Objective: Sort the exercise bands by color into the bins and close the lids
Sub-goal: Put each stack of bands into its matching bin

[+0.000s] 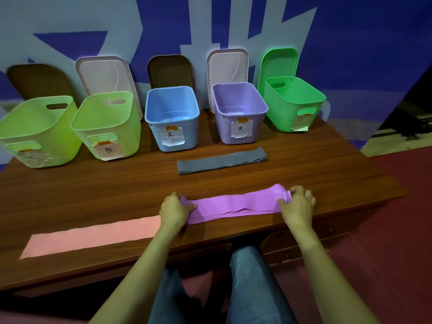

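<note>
A folded purple band (236, 204) lies near the front edge of the wooden table (117, 190). My left hand (174, 210) grips its left end and my right hand (298, 202) pinches its right end. A pink band (93, 235) lies flat at the front left. A grey band (222, 160) rests behind the purple one, in front of the purple bin (238, 113). Also along the back stand two lime bins (39, 129) (107, 122), a blue bin (171, 115) and a green bin (294, 101), all open.
Lids lean upright against the wall behind each bin: brown (39, 80), clear (107, 76), brown (170, 71), clear (228, 65) and green (278, 64). Paper labels hang on the bin fronts. The table's right edge drops to a red floor (397, 206). My knees sit under the front edge.
</note>
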`<state>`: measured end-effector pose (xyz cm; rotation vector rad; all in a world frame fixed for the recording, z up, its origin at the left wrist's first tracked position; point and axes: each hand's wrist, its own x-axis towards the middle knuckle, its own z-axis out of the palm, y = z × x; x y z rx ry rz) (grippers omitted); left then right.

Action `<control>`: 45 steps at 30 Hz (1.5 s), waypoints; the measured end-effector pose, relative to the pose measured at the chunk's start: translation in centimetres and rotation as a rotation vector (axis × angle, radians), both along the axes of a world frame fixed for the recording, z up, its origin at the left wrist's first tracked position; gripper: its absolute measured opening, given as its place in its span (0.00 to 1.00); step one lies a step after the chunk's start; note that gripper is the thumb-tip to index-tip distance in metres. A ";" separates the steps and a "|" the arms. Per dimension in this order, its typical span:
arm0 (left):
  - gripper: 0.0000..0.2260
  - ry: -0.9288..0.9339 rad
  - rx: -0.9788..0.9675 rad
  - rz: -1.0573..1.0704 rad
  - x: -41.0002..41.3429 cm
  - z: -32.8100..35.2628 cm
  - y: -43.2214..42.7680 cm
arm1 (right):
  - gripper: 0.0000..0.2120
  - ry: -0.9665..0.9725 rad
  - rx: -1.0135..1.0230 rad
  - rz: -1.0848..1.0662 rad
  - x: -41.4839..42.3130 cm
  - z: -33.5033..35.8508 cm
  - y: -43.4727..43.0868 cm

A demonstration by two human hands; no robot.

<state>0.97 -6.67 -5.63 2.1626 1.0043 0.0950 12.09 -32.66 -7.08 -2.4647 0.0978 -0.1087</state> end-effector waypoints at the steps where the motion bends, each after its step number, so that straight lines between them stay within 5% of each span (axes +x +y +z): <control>1: 0.20 -0.002 0.019 -0.005 0.0 -0.1 0.0 | 0.17 -0.004 -0.018 -0.005 0.0 0.0 0.0; 12: 0.10 -0.182 0.298 -0.094 -1.4 0.1 -1.8 | 0.10 -0.109 0.007 0.020 -0.8 0.4 -0.1; 19: 0.13 -0.414 -0.199 0.042 -1.9 1.5 -1.5 | 0.10 -0.180 0.090 0.093 0.2 1.7 -0.1; 31: 0.26 -0.173 0.022 0.072 -2.5 -1.0 -1.8 | 0.14 -0.045 -0.004 0.142 2.0 0.4 1.5; 35: 0.29 0.056 0.200 0.039 -2.4 -0.7 -2.2 | 0.18 0.009 -0.133 0.057 1.6 0.2 1.9; 40: 0.27 0.214 0.235 -0.044 -1.8 -0.6 -1.8 | 0.21 0.136 -0.116 0.025 1.9 0.4 1.9; 45: 0.17 0.081 0.110 -0.026 -1.5 0.3 -2.0 | 0.22 0.259 -0.090 -0.030 2.7 1.2 1.8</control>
